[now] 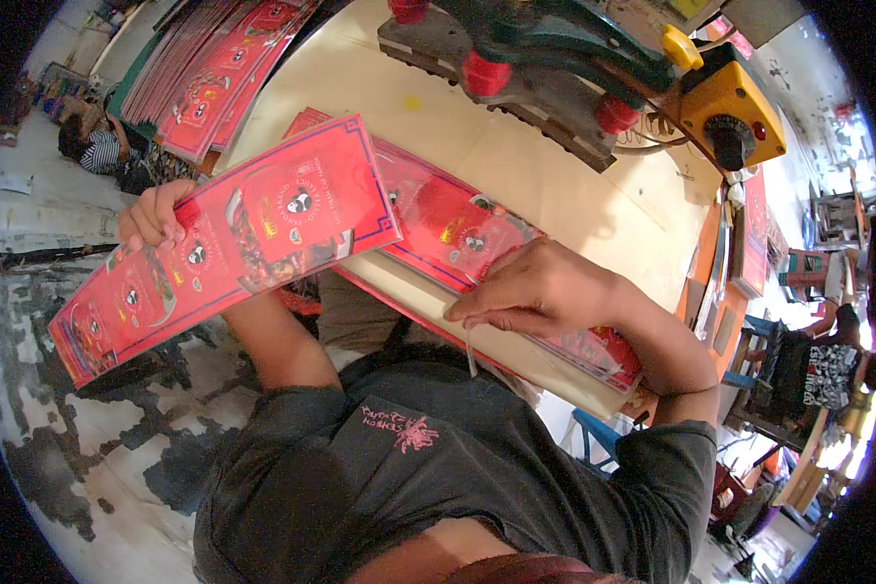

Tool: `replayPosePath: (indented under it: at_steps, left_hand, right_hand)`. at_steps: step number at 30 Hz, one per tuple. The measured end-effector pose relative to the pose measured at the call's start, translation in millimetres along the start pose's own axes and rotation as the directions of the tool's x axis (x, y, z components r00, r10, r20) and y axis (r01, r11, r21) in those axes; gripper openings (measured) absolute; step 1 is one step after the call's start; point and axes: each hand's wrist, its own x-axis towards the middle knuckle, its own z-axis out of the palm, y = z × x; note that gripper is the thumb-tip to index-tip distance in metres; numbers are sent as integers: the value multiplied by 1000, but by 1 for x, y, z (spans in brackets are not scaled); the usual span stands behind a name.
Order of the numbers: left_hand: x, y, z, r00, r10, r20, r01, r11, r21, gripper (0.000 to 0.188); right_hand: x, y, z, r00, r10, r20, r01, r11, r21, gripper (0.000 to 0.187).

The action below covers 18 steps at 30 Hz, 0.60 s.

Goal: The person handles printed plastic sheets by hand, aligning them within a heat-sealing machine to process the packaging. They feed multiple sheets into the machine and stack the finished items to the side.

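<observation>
A long red printed sheet (263, 229) with food pictures and a dark blue border is tilted up off the table's left edge. My left hand (156, 216) grips it by its far long edge, fingers curled over the front. Across the table's near edge lies a second red printed sheet (472, 229), partly covered by the first sheet and by my right forearm. Over this second sheet is my right hand (545, 292), thumb and fingers pinched together. A thin, pale strip (472, 352) hangs from the pinch; its kind is unclear.
A cream-topped table (642, 209) carries a dark green machine (555, 44) with red knobs. Beside it is a yellow control box (730, 102) with a black dial. Stacked red sheets (209, 83) stand at far left, near a seated person (107, 146). Chairs (803, 268) are at right.
</observation>
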Motion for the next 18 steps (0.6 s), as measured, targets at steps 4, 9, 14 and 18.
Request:
replayPosePath:
  at_steps: [4, 9, 14, 18]
  left_hand:
    - [4, -23, 8, 998, -33, 52, 32, 999, 6, 29]
    - [5, -44, 15, 993, -25, 120, 26, 1000, -11, 33]
    - [-1, -52, 24, 996, -76, 46, 77, 997, -12, 36]
    - [-13, -72, 27, 979, -199, 41, 201, 978, -54, 36]
  right_hand:
    - [-1, -10, 4, 985, 51, 163, -35, 994, -100, 30]
    - [-5, -20, 10, 989, 2, 151, 11, 996, -84, 36]
    - [-7, -45, 3, 985, 83, 153, -53, 979, -195, 38]
    - [-8, -59, -6, 999, 38, -16, -40, 975, -220, 38]
